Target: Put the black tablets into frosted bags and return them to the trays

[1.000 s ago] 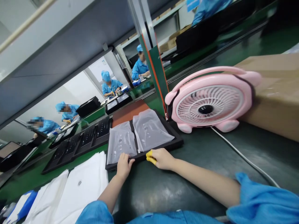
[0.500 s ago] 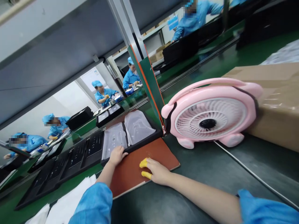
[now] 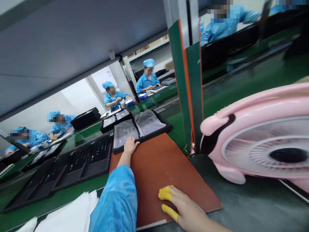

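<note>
The left hand (image 3: 130, 145) reaches out at the end of a blue sleeve (image 3: 116, 199) and rests on the near edge of a black tray (image 3: 166, 128), fingers together and curled against the rim; whether they grip under it cannot be told. The tray holds two clear plastic bags (image 3: 137, 127) side by side and sits on the far end of a red-brown board (image 3: 154, 161), its far part over the green belt (image 3: 96, 183). The right hand (image 3: 185, 209) lies flat on the near end of that board, fingers slightly spread and pressing down, two of them in yellow finger covers (image 3: 166, 199). Left of the board lie black keyboard trays (image 3: 72, 164), and nearer, white sheets (image 3: 70, 216). Right of the board stands a pink fan (image 3: 260, 138), just beside a green post (image 3: 188, 90). Beyond the board, people in blue coats (image 3: 113, 96) sit along the line.
</note>
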{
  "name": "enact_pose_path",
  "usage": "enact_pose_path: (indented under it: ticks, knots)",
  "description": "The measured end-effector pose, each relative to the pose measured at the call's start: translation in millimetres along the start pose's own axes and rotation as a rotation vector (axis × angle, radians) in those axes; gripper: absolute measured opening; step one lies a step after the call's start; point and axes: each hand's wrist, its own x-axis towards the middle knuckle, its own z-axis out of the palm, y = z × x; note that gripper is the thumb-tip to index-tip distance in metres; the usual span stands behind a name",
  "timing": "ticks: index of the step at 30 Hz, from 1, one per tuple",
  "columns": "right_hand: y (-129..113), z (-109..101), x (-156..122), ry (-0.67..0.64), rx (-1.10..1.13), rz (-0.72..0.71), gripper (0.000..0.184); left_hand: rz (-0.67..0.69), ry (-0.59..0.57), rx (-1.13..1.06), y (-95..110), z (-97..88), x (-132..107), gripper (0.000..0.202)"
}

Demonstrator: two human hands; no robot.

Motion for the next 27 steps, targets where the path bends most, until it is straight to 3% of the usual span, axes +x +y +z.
enact_pose_path:
  ticks: [3, 6, 8, 10, 14, 19, 23, 25, 27]
  knots:
    - [2, 0, -1, -0.004, 0.007, 0.008, 0.029, -0.133, 0.033, -0.020, -9, -7.7, -10, 0.037]
    - [4, 1, -1, -0.004, 0.015, -0.001, 0.030, -0.449, 0.063, 0.010, -38, -21.4, -43, 0.046]
    - [6, 1, 0, 0.007, 0.016, -0.018, 0.028, -0.659, 0.017, 0.024, -62, -29.6, -70, 0.048]
    - [6, 2, 1, 0.039, 0.027, -0.046, 0.026, -0.768, -0.075, 0.003, -82, -36.8, -92, 0.046]
    - [7, 4, 4, 0.115, 0.077, -0.108, 0.023, -0.808, -0.206, -0.057, -99, -58.5, -106, 0.033]
    - [10, 6, 8, 0.148, 0.129, -0.131, 0.024, -0.774, -0.186, -0.016, -97, -115.4, -124, 0.040]
    - [13, -1, 9, 0.138, 0.180, -0.105, 0.022, -0.704, -0.167, 0.022, -87, -162.6, -172, 0.040]
    - [7, -4, 10, 0.126, 0.257, -0.031, 0.022, -0.680, -0.176, 0.025, -74, -181.1, -200, 0.034]
    - [-10, 1, 12, 0.111, 0.451, 0.097, 0.033, -0.626, -0.190, 0.028, -52, -195.8, -229, 0.029]
